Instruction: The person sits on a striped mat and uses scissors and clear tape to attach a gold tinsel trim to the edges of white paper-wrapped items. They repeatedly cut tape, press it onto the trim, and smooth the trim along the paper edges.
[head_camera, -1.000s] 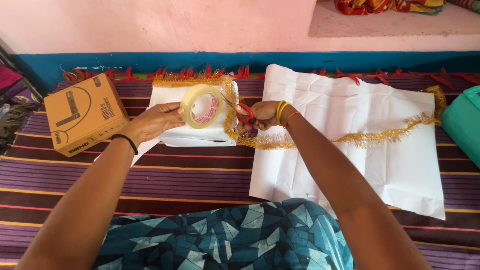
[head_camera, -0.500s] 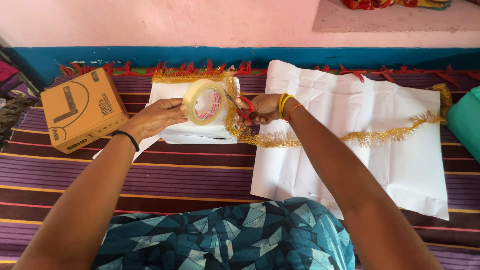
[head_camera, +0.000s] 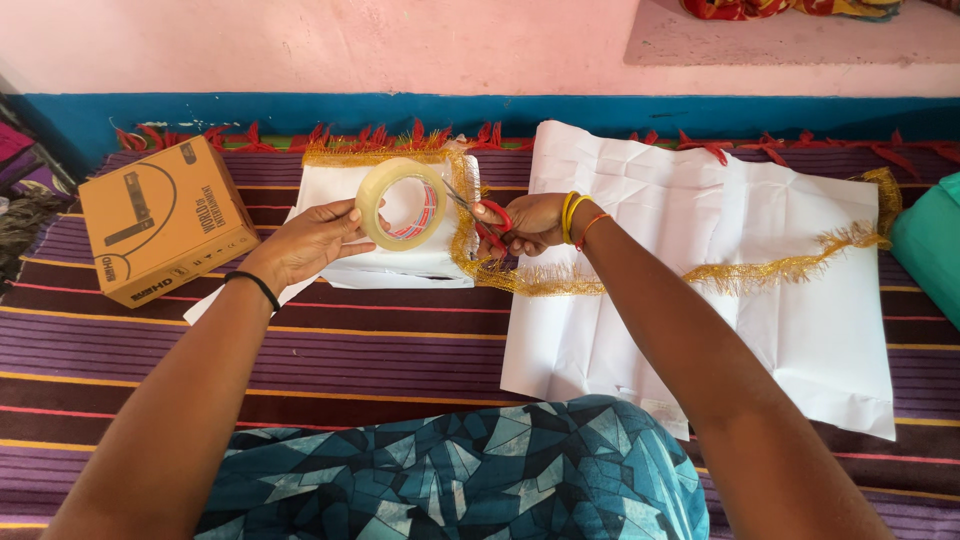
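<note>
My left hand (head_camera: 305, 240) holds up a roll of clear tape (head_camera: 403, 203) by its rim, above a box wrapped in white paper (head_camera: 400, 262) with gold tinsel trim (head_camera: 460, 215) along its top and right edges. My right hand (head_camera: 525, 222) grips red-handled scissors (head_camera: 485, 222), with the blades pointing at the right side of the tape roll. Yellow and red bangles circle the right wrist, and a black band sits on the left wrist.
A brown cardboard box (head_camera: 160, 222) stands at the left. A large creased white paper sheet (head_camera: 720, 280) lies at the right with a strip of gold tinsel (head_camera: 760, 270) across it. A teal object (head_camera: 930, 245) sits at the right edge. Everything rests on a purple striped mat (head_camera: 380, 350).
The tape roll and scissors stay close together, and the hands have shifted only slightly. The view has tilted a little.
</note>
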